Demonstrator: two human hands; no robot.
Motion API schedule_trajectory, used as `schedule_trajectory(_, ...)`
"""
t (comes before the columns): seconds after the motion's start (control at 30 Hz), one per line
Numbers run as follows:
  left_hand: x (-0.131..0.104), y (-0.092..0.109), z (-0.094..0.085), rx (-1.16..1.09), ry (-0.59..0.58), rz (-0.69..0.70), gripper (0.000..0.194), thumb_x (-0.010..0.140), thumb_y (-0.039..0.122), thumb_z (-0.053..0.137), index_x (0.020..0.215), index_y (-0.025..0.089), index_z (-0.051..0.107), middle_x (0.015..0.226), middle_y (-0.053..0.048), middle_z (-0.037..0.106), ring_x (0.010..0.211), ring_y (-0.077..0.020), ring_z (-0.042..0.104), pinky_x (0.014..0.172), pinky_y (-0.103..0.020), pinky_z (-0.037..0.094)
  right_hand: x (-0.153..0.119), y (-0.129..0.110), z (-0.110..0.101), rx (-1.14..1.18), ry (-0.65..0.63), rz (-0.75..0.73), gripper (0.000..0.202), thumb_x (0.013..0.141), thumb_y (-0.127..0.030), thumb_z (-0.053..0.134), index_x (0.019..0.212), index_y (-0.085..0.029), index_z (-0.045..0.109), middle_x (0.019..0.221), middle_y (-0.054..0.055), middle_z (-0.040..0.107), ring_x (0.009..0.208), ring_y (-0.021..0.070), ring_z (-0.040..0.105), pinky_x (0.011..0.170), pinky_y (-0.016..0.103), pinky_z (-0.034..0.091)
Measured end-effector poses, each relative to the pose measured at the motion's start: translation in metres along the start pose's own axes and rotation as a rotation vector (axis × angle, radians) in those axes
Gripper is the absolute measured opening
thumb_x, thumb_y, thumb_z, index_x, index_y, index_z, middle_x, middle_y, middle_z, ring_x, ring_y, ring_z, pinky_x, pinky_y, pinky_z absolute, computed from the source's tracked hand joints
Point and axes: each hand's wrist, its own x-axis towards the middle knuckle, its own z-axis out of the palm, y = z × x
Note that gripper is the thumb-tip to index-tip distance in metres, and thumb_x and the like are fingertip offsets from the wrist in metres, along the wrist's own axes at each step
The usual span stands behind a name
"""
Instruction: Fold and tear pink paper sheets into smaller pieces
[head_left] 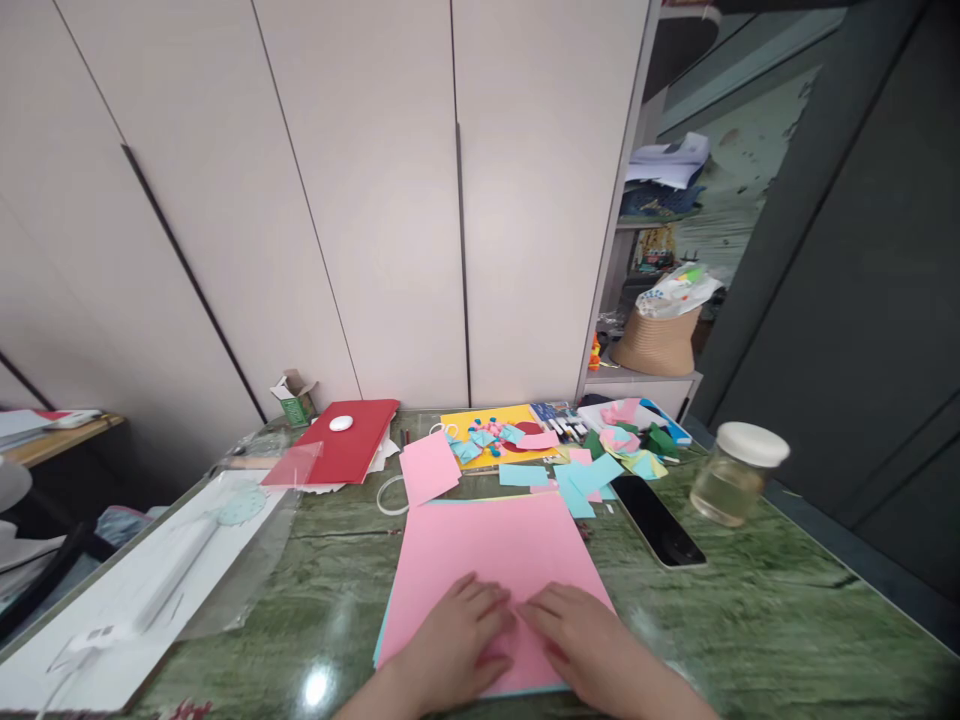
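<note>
A large pink sheet (495,545) lies on the green marbled table (337,570), with blue paper edges showing beneath it. My left hand (461,640) rests on the sheet's lower middle, fingers loosely curved and slightly apart. Close beside it, my right hand (581,640) lies on the same sheet with fingers spread toward the left. The fingertips of both hands nearly meet; whether something small is between them is too blurred to tell. Beyond the sheet's top left corner lies a smaller pink paper (430,468), and blue paper pieces (577,487) lie past the top right corner.
A phone (658,522) and a lidded jar (739,475) stand to the right. Behind are a red folder (349,450), a yellow sheet (450,425) with small folded papers, and markers. At left, a white board (97,640) lies under clear plastic.
</note>
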Motion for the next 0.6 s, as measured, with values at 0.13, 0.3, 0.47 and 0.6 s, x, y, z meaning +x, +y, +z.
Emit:
schedule_trajectory(0.13, 0.001, 0.004, 0.002, -0.039, 0.001, 0.024, 0.035, 0.073, 0.028, 0.059, 0.107, 0.023, 0.054, 0.113, -0.004, 0.058, 0.106, -0.0179, 0.050, 0.103, -0.039, 0.028, -0.002, -0.011, 0.015, -0.147, 0.023, -0.059, 0.059, 0.066, -0.003, 0.047, 0.123, -0.016, 0.038, 0.092, 0.008, 0.060, 0.078, 0.0186, 0.053, 0.064, 0.027, 0.035)
schedule_trajectory(0.3, -0.003, -0.002, 0.009, 0.043, 0.007, 0.063, 0.027, 0.077, 0.027, 0.054, 0.103, 0.022, 0.055, 0.113, -0.003, 0.059, 0.107, -0.0162, 0.051, 0.103, -0.036, 0.029, 0.000, -0.014, 0.017, -0.222, 0.022, -0.079, 0.049, 0.065, -0.003, 0.046, 0.112, -0.018, 0.042, 0.082, 0.004, 0.059, 0.070, 0.0173, 0.052, 0.057, 0.026, 0.031)
schedule_trajectory(0.47, -0.006, 0.008, 0.013, 0.311, 0.030, 0.203, 0.024, 0.083, 0.025, 0.046, 0.104, 0.014, 0.054, 0.109, -0.009, 0.062, 0.104, -0.0199, 0.055, 0.096, -0.034, 0.039, -0.004, -0.020, 0.010, -0.214, 0.024, -0.080, 0.043, 0.068, -0.003, 0.046, 0.108, -0.019, 0.043, 0.081, 0.004, 0.059, 0.071, 0.0166, 0.052, 0.057, 0.026, 0.030)
schedule_trajectory(0.6, -0.008, 0.018, 0.016, 0.494, 0.030, 0.275, 0.023, 0.084, 0.019, 0.045, 0.103, 0.011, 0.054, 0.107, -0.011, 0.063, 0.098, -0.0216, 0.059, 0.087, -0.031, 0.045, -0.005, -0.023, 0.013, -0.221, 0.010, -0.096, 0.049, 0.065, -0.003, 0.048, 0.111, -0.018, 0.042, 0.081, 0.003, 0.060, 0.071, 0.0175, 0.053, 0.056, 0.027, 0.029)
